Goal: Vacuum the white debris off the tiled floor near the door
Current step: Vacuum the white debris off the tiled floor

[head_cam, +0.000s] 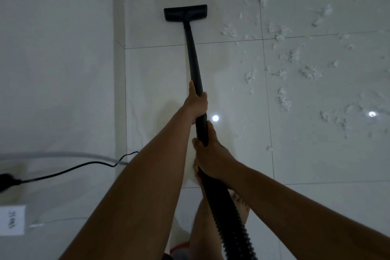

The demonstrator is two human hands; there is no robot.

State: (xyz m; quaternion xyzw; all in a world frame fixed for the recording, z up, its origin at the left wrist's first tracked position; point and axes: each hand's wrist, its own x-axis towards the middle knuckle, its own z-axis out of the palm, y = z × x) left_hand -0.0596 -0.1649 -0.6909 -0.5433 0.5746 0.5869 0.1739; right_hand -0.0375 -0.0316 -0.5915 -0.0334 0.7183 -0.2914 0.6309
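Observation:
A black vacuum wand [192, 53] runs from my hands out to its flat floor head [185, 12], which sits on the pale tiled floor [160, 82] at upper centre. My left hand [196, 103] grips the wand midway. Lower down, my right hand [211, 154] grips the wand where it meets the ribbed black hose [228, 221]. White fluffy debris [295, 57] is scattered over the tiles to the right of the head, from the top edge down to mid-right. The tile under the head looks free of debris.
A white wall or door surface [57, 59] fills the left side, with a skirting strip [119, 69] beside the tiles. A black cable [69, 170] and a grey hose [63, 155] cross the lower left. My bare foot [240, 205] stands under the hose.

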